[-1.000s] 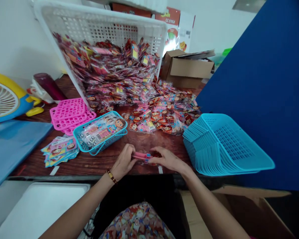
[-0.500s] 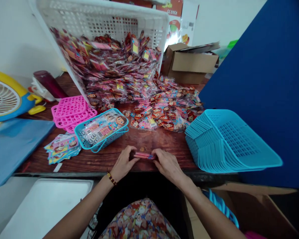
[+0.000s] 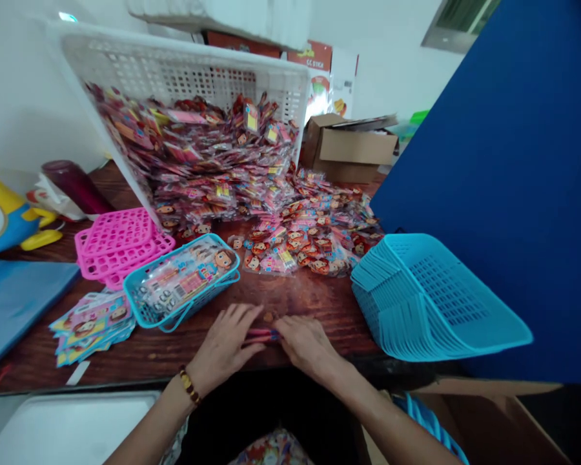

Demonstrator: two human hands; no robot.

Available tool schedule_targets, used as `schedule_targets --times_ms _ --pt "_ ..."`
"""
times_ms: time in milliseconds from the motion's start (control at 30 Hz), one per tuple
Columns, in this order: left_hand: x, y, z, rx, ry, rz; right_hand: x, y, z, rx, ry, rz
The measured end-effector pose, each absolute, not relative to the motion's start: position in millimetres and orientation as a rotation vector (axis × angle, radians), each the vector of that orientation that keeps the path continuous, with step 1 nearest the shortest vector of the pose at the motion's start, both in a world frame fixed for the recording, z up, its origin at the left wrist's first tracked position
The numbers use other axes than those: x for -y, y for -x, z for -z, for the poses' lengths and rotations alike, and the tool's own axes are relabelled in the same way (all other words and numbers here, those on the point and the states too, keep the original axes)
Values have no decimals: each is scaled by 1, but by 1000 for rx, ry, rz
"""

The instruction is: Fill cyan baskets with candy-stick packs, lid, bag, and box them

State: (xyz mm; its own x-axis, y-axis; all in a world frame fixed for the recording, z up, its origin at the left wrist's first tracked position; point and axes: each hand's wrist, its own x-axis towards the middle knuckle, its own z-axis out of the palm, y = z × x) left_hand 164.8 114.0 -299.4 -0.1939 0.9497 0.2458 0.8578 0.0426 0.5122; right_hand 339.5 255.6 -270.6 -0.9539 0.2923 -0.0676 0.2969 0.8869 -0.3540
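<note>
Left hand (image 3: pixel 226 339) and right hand (image 3: pixel 307 342) pinch opposite ends of some pink sticks (image 3: pixel 260 335), partly hiding them, near the middle of the table (image 3: pixel 326 303)'s front edge. To the left sits a blue basket (image 3: pixel 217 289) holding clear packets (image 3: pixel 184 278), with loose cards (image 3: pixel 90 329) nearer the front edge. Stacked baskets (image 3: pixel 397 316) stand toward the right edge; small packets (image 3: pixel 300 242) spill from a white crate (image 3: pixel 145 61) near the back edge.

This looks like a small workshop, with a crate (image 3: pixel 126 64) of packets (image 3: pixel 217 158), nested baskets (image 3: pixel 401 310) and a cardboard box (image 3: pixel 351 147).
</note>
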Motion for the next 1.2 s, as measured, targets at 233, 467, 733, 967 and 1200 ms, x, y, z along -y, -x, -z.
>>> schedule_targets --times_ms 233,467,733,967,1200 --pt "-110 -165 307 -2130 -1978 -724 -319 -282 253 -2985 -419 1038" --pt "-94 -167 318 -2178 -1913 -791 -341 -261 292 -3072 -634 310" --pt "-95 -174 309 -2053 -1908 -763 -331 -329 271 -3005 -849 545" --pt "-90 -182 302 -2064 -2054 -772 -351 -288 271 -2666 -1291 580" --pt "-88 -183 304 -2070 -2058 -726 -358 -293 279 -2750 -1060 924"
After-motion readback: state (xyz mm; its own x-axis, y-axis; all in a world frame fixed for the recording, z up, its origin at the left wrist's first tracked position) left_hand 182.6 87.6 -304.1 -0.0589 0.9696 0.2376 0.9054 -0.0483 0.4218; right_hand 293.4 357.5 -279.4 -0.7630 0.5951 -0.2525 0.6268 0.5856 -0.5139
